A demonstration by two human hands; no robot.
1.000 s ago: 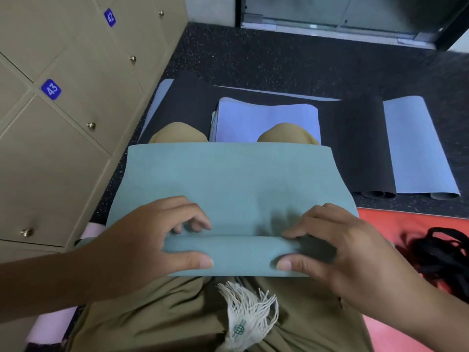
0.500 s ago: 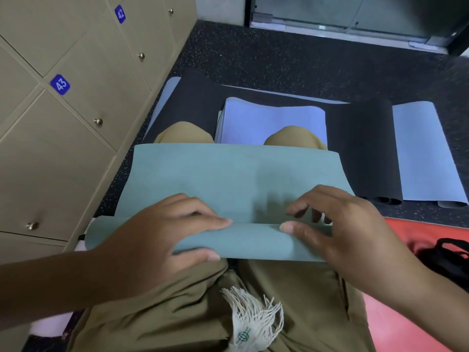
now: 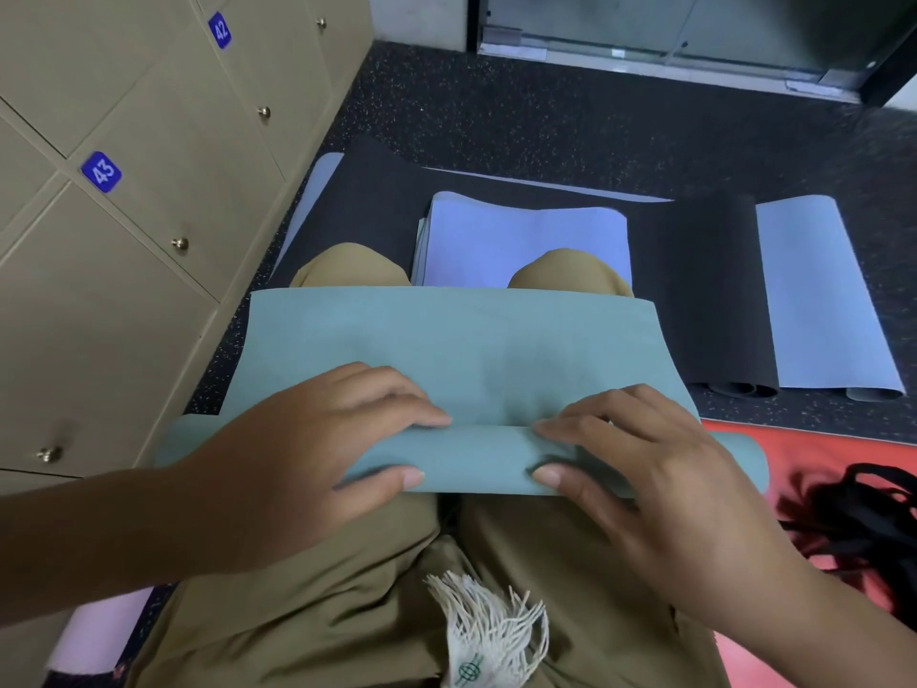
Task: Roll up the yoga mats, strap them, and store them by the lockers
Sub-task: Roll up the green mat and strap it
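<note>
A teal yoga mat (image 3: 461,340) lies across my lap, its near end rolled into a thick tube (image 3: 476,456). My left hand (image 3: 317,454) grips the left part of the roll, fingers over the top and thumb at the front. My right hand (image 3: 640,469) grips the right part in the same way. Beyond my knees a light blue mat (image 3: 521,235) lies folded on a black mat (image 3: 377,211). The tan lockers (image 3: 139,201), numbered 42 and 43, stand along the left.
A black and a light blue mat (image 3: 814,300), partly rolled, lie at right on the speckled floor. A red mat (image 3: 814,454) with black straps (image 3: 863,518) sits by my right side. A pink mat (image 3: 99,633) shows at lower left. A glass door frame runs across the back.
Both hands have rolled the teal mat further away from me; the roll has grown thicker and the flat part shorter. My fingers have shifted back over the top of the roll.
</note>
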